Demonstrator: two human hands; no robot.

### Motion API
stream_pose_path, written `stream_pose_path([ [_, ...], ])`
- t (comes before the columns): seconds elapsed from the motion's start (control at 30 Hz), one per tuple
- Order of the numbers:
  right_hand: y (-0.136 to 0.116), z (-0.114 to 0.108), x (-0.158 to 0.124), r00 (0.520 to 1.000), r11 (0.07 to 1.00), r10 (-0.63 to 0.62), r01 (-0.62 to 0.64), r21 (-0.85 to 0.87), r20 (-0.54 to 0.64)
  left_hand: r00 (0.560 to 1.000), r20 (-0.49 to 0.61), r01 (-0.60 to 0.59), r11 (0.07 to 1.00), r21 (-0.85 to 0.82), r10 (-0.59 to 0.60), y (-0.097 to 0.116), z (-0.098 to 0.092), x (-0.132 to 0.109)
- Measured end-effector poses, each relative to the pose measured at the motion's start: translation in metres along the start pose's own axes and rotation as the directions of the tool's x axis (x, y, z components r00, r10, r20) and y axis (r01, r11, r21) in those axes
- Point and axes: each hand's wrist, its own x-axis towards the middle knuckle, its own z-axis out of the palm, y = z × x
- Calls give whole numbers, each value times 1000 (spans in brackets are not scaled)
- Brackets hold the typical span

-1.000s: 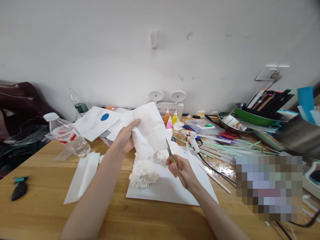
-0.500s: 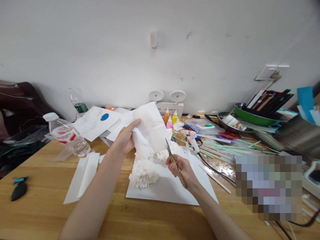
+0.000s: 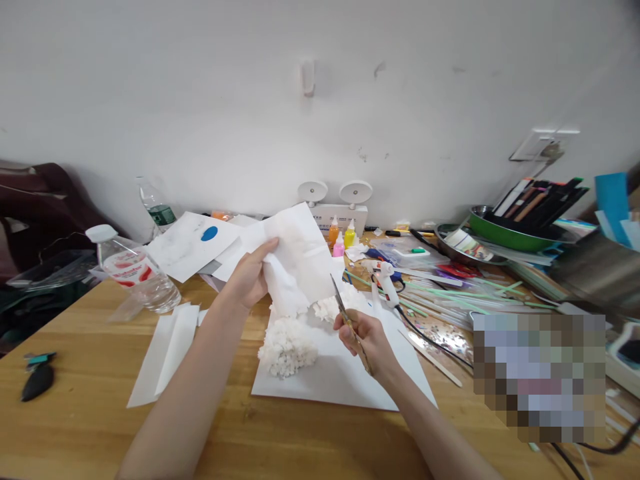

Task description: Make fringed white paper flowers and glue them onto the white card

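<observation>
My left hand [image 3: 254, 277] grips a crumpled, thin white sheet of paper [image 3: 305, 247], thumb on its front and the sheet raised above the table. In my right hand [image 3: 364, 340] is a pair of slim pointed tweezers [image 3: 341, 301] with a gold-brown patterned body, tips pointing up and close to the paper's lower right edge. A heap of small white paper bits [image 3: 287, 347] lies below my left hand. Behind the tweezers is another pile of white bits [image 3: 327, 308]. Both piles rest on a white sheet [image 3: 345, 383] on the wooden table.
A water bottle [image 3: 137, 270] and folded white paper [image 3: 170, 353] are on the left. To the right lie a glue gun [image 3: 384, 281], its cable, and green and clear sticks [image 3: 450, 297]. Small paint bottles [image 3: 339, 245] and a green pan of pens [image 3: 510, 233] stand near the wall.
Almost nothing differs. The raised paper and the tweezers have shifted only very slightly; both hands keep their hold.
</observation>
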Motion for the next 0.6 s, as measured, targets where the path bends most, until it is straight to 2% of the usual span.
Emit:
stream_pose_path([
  [0.3, -7, 4, 2, 993, 993, 99, -94, 72, -68, 1000, 3, 0, 1000, 2, 0, 1, 0, -1],
  [0.6, -6, 5, 3, 987, 992, 125, -122, 36, -105, 999, 30, -11, 1000, 2, 11, 2, -1, -1],
])
